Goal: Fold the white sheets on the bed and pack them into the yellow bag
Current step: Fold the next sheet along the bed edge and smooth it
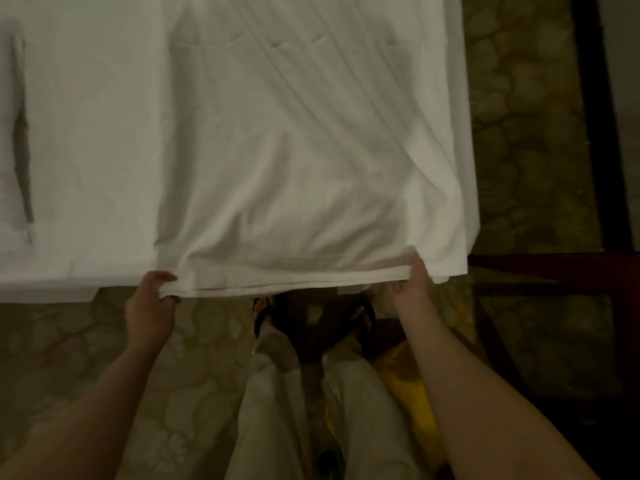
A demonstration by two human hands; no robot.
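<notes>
Pale trouser legs stand nearest, with a crumpled yellow plastic bag on the patterned carpet just right of them. Farther off, the left hand and right hand each pinch the near edge of a folded white cotton sheet lying on the white-covered bed.

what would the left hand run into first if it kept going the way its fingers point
The left hand pinches the near hem of the layered white cotton sheet and points away over the bed. Going on, it would probably meet only more of that sheet, though depth is unclear.
</notes>
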